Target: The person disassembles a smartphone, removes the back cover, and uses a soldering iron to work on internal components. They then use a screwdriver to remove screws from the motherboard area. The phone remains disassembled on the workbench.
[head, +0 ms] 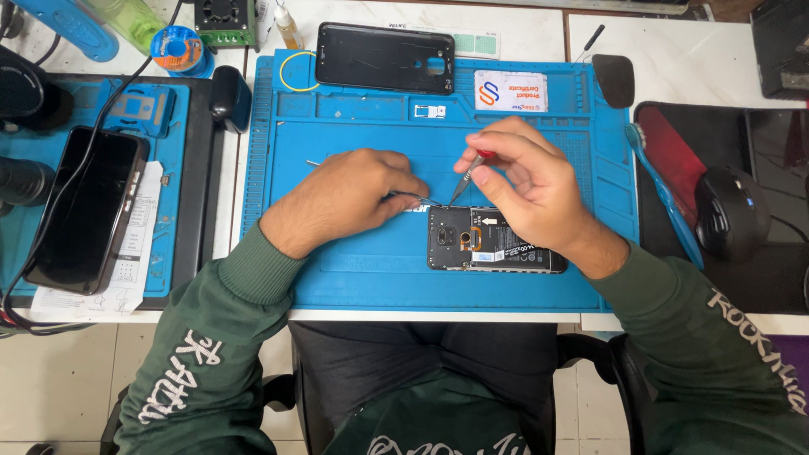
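Pinching a screwdriver point(468, 173), right hand point(527, 190) works the opened phone point(472, 244) below; left hand point(350, 194) grips tweezers point(413, 199) beside, needing steady tips.

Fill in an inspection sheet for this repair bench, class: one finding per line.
Surface: blue work mat on a white table.
Job's things: opened phone; screwdriver; tweezers.
Clutter: back cover, card, solder spool, mouse, second phone.
Grippers: left hand holds tweezers; right hand holds screwdriver.
Cables: black cable at left.
Surroundings: tiled floor, chair.
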